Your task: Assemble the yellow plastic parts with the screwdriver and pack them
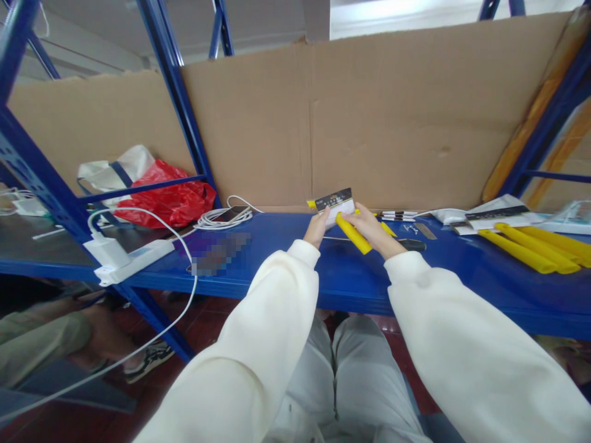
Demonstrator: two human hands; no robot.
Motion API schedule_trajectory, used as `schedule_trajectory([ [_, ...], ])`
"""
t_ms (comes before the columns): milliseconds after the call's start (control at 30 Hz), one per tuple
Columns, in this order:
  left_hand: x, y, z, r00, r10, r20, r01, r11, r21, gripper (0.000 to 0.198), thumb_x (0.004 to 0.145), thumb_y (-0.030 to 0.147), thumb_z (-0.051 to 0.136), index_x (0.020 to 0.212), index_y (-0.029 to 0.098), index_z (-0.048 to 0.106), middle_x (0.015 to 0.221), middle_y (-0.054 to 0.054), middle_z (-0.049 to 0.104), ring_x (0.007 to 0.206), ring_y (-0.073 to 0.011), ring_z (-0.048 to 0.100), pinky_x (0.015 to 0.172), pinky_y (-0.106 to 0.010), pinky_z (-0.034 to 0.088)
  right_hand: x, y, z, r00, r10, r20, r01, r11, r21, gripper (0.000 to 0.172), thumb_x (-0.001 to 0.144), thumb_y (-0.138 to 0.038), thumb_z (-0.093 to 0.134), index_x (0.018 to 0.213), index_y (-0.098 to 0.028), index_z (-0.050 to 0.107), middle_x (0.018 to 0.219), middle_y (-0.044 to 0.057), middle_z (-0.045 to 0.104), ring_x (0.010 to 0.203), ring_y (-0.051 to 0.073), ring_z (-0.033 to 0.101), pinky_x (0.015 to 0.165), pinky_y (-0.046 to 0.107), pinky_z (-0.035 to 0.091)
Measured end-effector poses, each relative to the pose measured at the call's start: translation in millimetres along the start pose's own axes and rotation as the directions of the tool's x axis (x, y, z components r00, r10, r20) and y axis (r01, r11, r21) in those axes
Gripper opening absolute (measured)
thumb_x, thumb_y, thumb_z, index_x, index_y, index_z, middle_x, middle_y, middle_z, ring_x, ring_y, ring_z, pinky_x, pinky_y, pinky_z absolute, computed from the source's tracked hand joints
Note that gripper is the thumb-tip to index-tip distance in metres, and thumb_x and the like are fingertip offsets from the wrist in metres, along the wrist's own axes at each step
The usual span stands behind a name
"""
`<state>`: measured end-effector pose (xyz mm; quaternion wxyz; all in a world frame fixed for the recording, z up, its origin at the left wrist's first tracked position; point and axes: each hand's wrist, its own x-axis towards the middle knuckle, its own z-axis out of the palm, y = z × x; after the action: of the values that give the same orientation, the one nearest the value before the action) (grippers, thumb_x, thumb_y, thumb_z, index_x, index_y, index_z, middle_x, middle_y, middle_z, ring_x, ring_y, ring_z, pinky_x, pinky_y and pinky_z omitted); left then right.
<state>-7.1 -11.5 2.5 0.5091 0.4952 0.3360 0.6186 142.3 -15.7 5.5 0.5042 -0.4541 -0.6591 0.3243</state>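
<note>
My left hand (316, 228) is closed on a small black-and-white printed packet (337, 203), tilted up above the blue table. My right hand (368, 226) grips the upper end of a yellow tube (354, 235), whose lower end slants down to the right. The hands are close together, with the tube's top against or just in front of the packet; whether it goes inside, I cannot tell. A bit of yellow shows past the packet's left edge. Under my right wrist lies a tool with a dark handle (412, 244) and a thin shaft.
Several yellow tubes (530, 246) lie at the right beside white packages (496, 215). Small flat pieces (418, 230) rest behind my right hand. To the left are a coiled white cable (221, 218), a power strip (133, 261) and a red bag (166, 194). Cardboard (392, 117) stands behind.
</note>
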Motion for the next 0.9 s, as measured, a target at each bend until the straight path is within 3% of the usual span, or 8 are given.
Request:
schedule_trajectory([
  [67, 0.0, 2.4, -0.1, 0.997, -0.03, -0.069, 0.026, 0.999, -0.045, 0.04, 0.097, 0.046, 0.07, 0.111, 0.01, 0.08, 0.11, -0.014, 0.084, 0.125, -0.0353, 0.074, 0.114, -0.049, 0.053, 0.4, -0.5, -3.6, 0.997, 0.073, 0.004, -0.073, 0.994, 0.079, 0.035, 0.09, -0.037, 0.07, 0.12, -0.02, 0.068, 0.095, 0.006, 0.079, 0.083, 0.02, 0.074, 0.076, 0.03, 0.059],
  [167, 2.5, 4.2, -1.1, 0.985, -0.052, -0.162, 0.032, 0.992, -0.126, 0.044, 0.096, 0.048, 0.07, 0.117, 0.01, 0.078, 0.11, -0.014, 0.084, 0.12, -0.0341, 0.076, 0.11, -0.047, 0.056, 0.0, -1.7, -8.0, 0.989, 0.146, -0.006, -0.143, 0.978, 0.152, 0.011, 0.092, -0.032, 0.068, 0.092, -0.021, 0.066, 0.079, 0.003, 0.075, 0.07, 0.015, 0.069, 0.065, 0.024, 0.055],
  [300, 7.7, 6.2, -5.9, 0.968, -0.077, -0.238, 0.018, 0.97, -0.242, 0.054, 0.097, 0.058, 0.066, 0.123, 0.011, 0.074, 0.116, -0.014, 0.082, 0.117, -0.0298, 0.077, 0.104, -0.04, 0.06, -1.8, -4.9, -9.0, 0.989, 0.145, -0.008, -0.141, 0.973, 0.185, 0.02, 0.096, -0.035, 0.066, 0.081, -0.022, 0.061, 0.064, -0.002, 0.064, 0.056, 0.012, 0.059, 0.051, 0.019, 0.045],
  [433, 9.6, 9.3, -10.3, 0.958, -0.107, -0.265, 0.033, 0.963, -0.267, 0.056, 0.099, 0.061, 0.059, 0.123, 0.013, 0.071, 0.113, -0.013, 0.082, 0.107, -0.0274, 0.08, 0.096, -0.039, 0.063, -4.6, -6.9, -8.1, 0.993, 0.114, 0.023, -0.116, 0.977, 0.177, 0.033, 0.095, -0.045, 0.071, 0.076, -0.022, 0.056, 0.059, -0.003, 0.058, 0.052, 0.01, 0.053, 0.051, 0.02, 0.042],
  [600, 7.2, 15.6, -13.4, 0.89, -0.178, -0.419, 0.059, 0.958, -0.281, 0.03, 0.104, 0.033, 0.049, 0.117, 0.015, 0.069, 0.093, -0.006, 0.078, 0.084, -0.0205, 0.079, 0.079, -0.032, 0.064, -5.0, -7.7, -9.5, 0.997, 0.069, 0.02, -0.072, 0.971, 0.227, 0.043, 0.095, -0.05, 0.071, 0.069, -0.022, 0.049, 0.056, -0.004, 0.052, 0.052, 0.01, 0.049, 0.05, 0.018, 0.041],
  [733, 4.1, 19.9, -17.3, 0.82, -0.194, -0.538, 0.059, 0.965, -0.257, 0.023, 0.099, 0.019, 0.053, 0.117, 0.017, 0.067, 0.082, -0.001, 0.066, 0.067, -0.0153, 0.07, 0.058, -0.022, 0.056, -0.8, -9.0, -13.6, 0.986, 0.125, -0.113, -0.073, 0.922, 0.381, 0.038, 0.093, -0.035, 0.071, 0.066, -0.022, 0.047, 0.051, -0.005, 0.048, 0.048, 0.009, 0.047, 0.047, 0.018, 0.038],
  [900, 1.6, 19.9, -16.4, 0.778, -0.236, -0.582, 0.12, 0.966, -0.23, 0.045, 0.088, 0.009, 0.064, 0.131, 0.022, 0.062, 0.082, 0.001, 0.061, 0.06, -0.0127, 0.061, 0.049, -0.018, 0.047, 3.2, -10.6, -21.6, 0.923, 0.234, -0.305, -0.058, 0.869, 0.492, 0.028, 0.084, -0.02, 0.07, 0.071, -0.024, 0.046, 0.051, -0.007, 0.05, 0.043, 0.009, 0.044, 0.041, 0.018, 0.033],
])
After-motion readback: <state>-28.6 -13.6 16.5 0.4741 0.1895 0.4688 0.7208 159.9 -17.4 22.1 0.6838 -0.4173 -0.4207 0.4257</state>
